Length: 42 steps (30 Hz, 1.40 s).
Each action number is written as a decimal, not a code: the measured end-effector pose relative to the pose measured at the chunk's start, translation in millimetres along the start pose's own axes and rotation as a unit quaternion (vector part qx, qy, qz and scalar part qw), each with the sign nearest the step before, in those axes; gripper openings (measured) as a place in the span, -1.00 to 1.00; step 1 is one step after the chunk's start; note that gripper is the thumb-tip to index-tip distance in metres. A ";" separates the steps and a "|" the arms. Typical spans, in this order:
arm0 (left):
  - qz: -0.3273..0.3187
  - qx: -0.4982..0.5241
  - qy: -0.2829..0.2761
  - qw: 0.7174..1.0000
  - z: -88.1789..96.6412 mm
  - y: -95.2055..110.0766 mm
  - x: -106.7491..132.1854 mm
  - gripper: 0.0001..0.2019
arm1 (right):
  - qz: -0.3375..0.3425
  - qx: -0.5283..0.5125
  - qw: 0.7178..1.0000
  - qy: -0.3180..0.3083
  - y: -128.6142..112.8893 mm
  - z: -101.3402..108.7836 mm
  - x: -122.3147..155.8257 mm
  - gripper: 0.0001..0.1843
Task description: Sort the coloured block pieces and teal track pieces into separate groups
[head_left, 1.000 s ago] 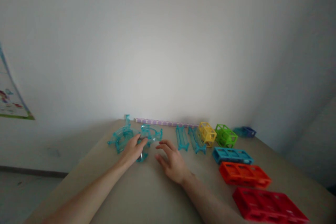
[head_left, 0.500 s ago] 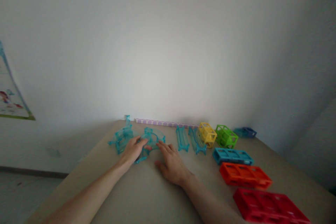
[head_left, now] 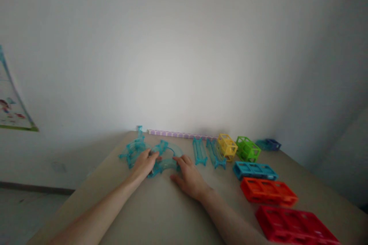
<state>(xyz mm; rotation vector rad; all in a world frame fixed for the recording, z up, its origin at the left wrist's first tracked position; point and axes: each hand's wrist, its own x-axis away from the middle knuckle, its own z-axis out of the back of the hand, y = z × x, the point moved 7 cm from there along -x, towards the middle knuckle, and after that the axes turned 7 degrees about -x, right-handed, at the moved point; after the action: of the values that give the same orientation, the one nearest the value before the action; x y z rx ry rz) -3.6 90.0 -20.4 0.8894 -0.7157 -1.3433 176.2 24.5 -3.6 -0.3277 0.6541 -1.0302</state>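
Observation:
A see-through teal curved track piece (head_left: 168, 165) lies low over the table between my two hands. My left hand (head_left: 144, 164) is closed at its left end, thumb and fingers pinched together; what lies under the fingers is partly hidden. My right hand (head_left: 190, 176) curls its fingers over the curve's right side, with the thumb lower down beside the table. More teal track pieces (head_left: 135, 148) lie in a jumble just beyond my left hand. Two straight teal track pieces (head_left: 199, 151) (head_left: 215, 154) rest side by side to the right of my hands.
Yellow (head_left: 227, 147) and green (head_left: 247, 149) open-frame blocks stand behind teal (head_left: 255, 170), orange (head_left: 268, 192) and red (head_left: 294, 225) frame blocks on the right. A dark blue piece (head_left: 273, 144) sits at the far right. A purple patterned strip (head_left: 182, 135) runs along the wall.
The curved track piece has turned and shifted toward me, its near arc now showing between my hands. My right fingers have moved slightly right and curled more over it.

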 end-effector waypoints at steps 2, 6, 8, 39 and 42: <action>0.009 0.011 -0.002 1.000 -0.6 -2.3 -0.7 -0.81 | -0.003 -0.010 1.000 -0.004 0.5 -0.8 -0.7 -0.39; 0.021 0.039 -0.011 0.999 -2.4 -3.5 -0.3 -0.81 | -0.010 -0.030 1.000 -0.001 2.0 -1.1 -1.8 -0.43; 0.028 0.056 -0.022 0.998 -3.8 -3.1 0.6 -0.82 | -0.010 -0.032 0.999 0.000 1.6 -0.3 -2.0 -0.46; 0.000 0.390 -0.194 0.900 -20.8 22.9 18.0 -0.79 | -0.151 -0.465 0.862 0.134 25.2 -3.5 4.0 -0.44; -0.031 0.367 -0.315 0.875 -35.7 34.8 37.3 -0.79 | -0.167 -0.439 0.872 0.139 29.9 -4.2 3.7 -0.45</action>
<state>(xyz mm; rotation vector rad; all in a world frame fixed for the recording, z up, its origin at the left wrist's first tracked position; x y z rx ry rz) 48.7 57.7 -10.4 1.0590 -1.8022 -1.4401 195.2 36.1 -24.2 -1.1339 1.3579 -1.0632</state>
